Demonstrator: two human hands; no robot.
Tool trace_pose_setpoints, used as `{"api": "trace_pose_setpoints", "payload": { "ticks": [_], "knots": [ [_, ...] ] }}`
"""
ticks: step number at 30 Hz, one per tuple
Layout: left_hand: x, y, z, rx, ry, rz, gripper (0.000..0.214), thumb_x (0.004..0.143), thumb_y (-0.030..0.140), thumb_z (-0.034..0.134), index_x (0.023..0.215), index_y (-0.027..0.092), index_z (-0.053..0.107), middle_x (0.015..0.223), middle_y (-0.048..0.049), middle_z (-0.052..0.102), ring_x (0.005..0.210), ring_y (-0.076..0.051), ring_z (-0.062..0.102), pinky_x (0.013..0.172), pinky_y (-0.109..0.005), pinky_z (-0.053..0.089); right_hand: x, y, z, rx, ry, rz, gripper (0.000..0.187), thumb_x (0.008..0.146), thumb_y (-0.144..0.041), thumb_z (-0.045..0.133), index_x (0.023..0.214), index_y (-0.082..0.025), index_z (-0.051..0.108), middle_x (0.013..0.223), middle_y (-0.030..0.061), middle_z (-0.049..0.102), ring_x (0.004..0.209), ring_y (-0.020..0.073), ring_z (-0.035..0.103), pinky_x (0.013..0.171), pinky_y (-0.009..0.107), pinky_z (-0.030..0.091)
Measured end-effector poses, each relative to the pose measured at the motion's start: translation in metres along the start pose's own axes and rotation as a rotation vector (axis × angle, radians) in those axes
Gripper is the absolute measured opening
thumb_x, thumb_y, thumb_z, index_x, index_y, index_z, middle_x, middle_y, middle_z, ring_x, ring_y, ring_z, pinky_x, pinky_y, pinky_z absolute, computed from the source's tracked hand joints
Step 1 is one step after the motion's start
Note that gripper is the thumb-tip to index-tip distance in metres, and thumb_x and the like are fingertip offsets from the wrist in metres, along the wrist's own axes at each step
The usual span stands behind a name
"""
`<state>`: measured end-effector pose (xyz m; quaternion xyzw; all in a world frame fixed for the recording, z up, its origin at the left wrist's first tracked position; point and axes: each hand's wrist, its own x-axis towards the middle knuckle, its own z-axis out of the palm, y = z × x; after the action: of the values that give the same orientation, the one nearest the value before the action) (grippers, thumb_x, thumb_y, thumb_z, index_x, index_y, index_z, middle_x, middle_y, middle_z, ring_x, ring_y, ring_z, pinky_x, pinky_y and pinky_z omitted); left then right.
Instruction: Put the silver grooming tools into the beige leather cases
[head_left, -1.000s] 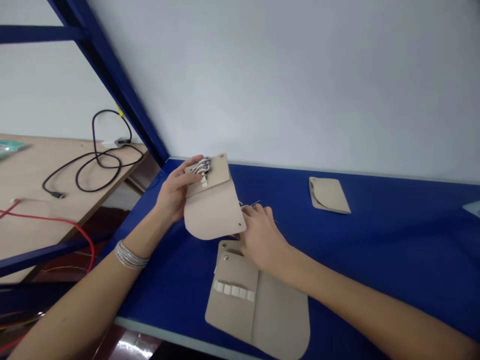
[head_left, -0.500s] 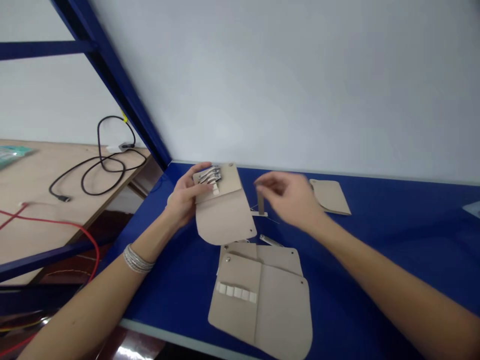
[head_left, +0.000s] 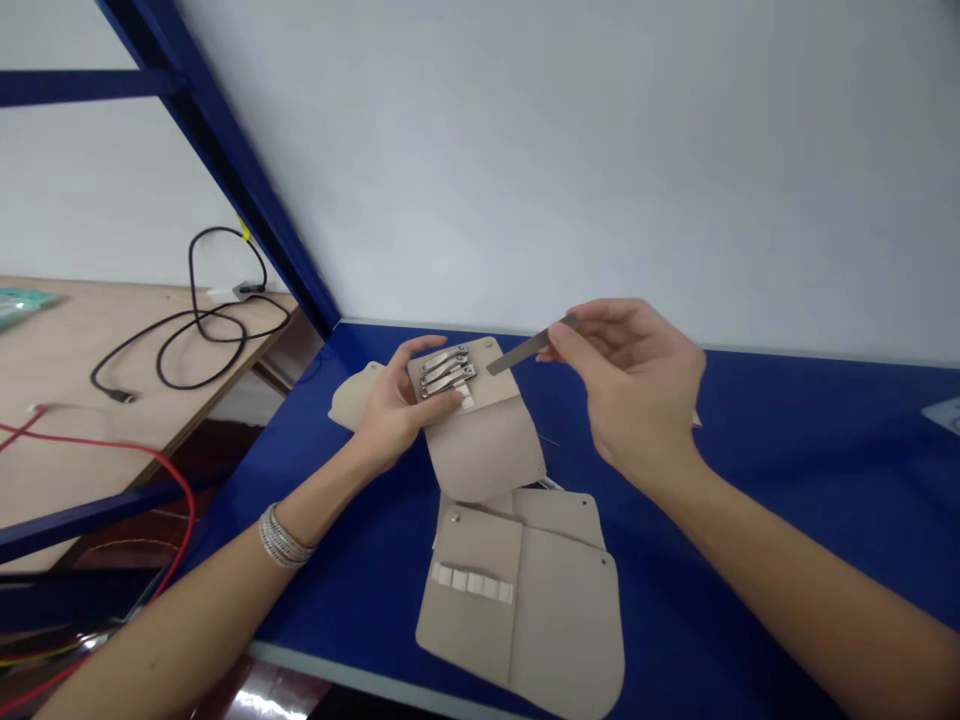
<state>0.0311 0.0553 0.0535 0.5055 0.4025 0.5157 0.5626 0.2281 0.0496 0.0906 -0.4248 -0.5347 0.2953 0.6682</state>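
My left hand grips a beige tool pouch held up over the blue table. Several metal nail clippers sit in its loops, under my thumb. My right hand pinches a thin metal nail file, its tip pointing left at the pouch's top edge, just beside the clippers. A second beige pouch lies open flat on the table below my hands, with a row of empty white loops.
A wooden table at the left carries a coiled black cable and a red wire. A blue frame post slants up from the table's back left corner. A white wall stands right behind the blue table.
My right hand rose from the table beside the flat pouch with the file pinched in it and now holds it at the held pouch. My left hand turned the pouch slightly right.
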Motion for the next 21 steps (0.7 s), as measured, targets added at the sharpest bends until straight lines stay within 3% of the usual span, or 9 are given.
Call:
{"api": "trace_pose_setpoints", "payload": {
  "ticks": [4, 8, 16, 19, 21],
  "knots": [
    [-0.002, 0.001, 0.004, -0.003, -0.002, 0.037, 0.073, 0.062, 0.021, 0.082, 0.125, 0.021, 0.047, 0.109, -0.0084, 0.067, 0.098, -0.024, 0.065, 0.087, -0.035, 0.053, -0.003, 0.017, 0.001, -0.096, -0.049, 0.166, 0.018, 0.076, -0.031, 0.072, 0.08, -0.019, 0.059, 0.073, 0.0022, 0.066, 0.068, 0.0165, 0.066, 0.068, 0.033, 0.056],
    [-0.005, 0.002, 0.007, 0.01, 0.008, 0.062, 0.071, 0.062, 0.021, 0.082, 0.124, 0.022, 0.047, 0.11, -0.0077, 0.067, 0.1, -0.024, 0.065, 0.087, -0.035, 0.053, -0.009, 0.029, 0.002, -0.175, -0.072, 0.227, 0.021, 0.075, -0.035, 0.072, 0.078, -0.018, 0.06, 0.074, 0.0038, 0.067, 0.069, 0.0167, 0.065, 0.064, 0.031, 0.054],
    [-0.002, 0.005, 0.004, -0.003, 0.023, 0.022, 0.068, 0.062, 0.017, 0.081, 0.123, 0.021, 0.05, 0.105, -0.0068, 0.068, 0.096, -0.023, 0.066, 0.085, -0.035, 0.054, -0.011, 0.018, 0.006, -0.407, -0.255, 0.003, 0.017, 0.077, -0.035, 0.068, 0.082, -0.019, 0.073, 0.089, 0.0057, 0.07, 0.08, 0.0173, 0.063, 0.069, 0.03, 0.05],
    [0.006, 0.008, -0.006, -0.008, 0.09, 0.028, 0.067, 0.06, 0.014, 0.08, 0.121, 0.02, 0.053, 0.101, -0.006, 0.068, 0.09, -0.022, 0.067, 0.081, -0.033, 0.055, 0.007, 0.024, -0.007, -0.484, -0.291, 0.017, 0.022, 0.081, -0.034, 0.062, 0.089, -0.018, 0.074, 0.088, 0.0063, 0.072, 0.076, 0.017, 0.063, 0.066, 0.029, 0.049],
    [0.012, 0.011, -0.015, -0.018, 0.139, 0.039, 0.065, 0.059, 0.012, 0.08, 0.119, 0.02, 0.054, 0.098, -0.0053, 0.069, 0.087, -0.021, 0.068, 0.078, -0.032, 0.055, 0.019, 0.03, -0.02, -0.598, -0.465, 0.101, 0.02, 0.078, -0.032, 0.065, 0.086, -0.018, 0.075, 0.08, 0.0047, 0.072, 0.071, 0.0162, 0.063, 0.064, 0.027, 0.049]
  ]
}}
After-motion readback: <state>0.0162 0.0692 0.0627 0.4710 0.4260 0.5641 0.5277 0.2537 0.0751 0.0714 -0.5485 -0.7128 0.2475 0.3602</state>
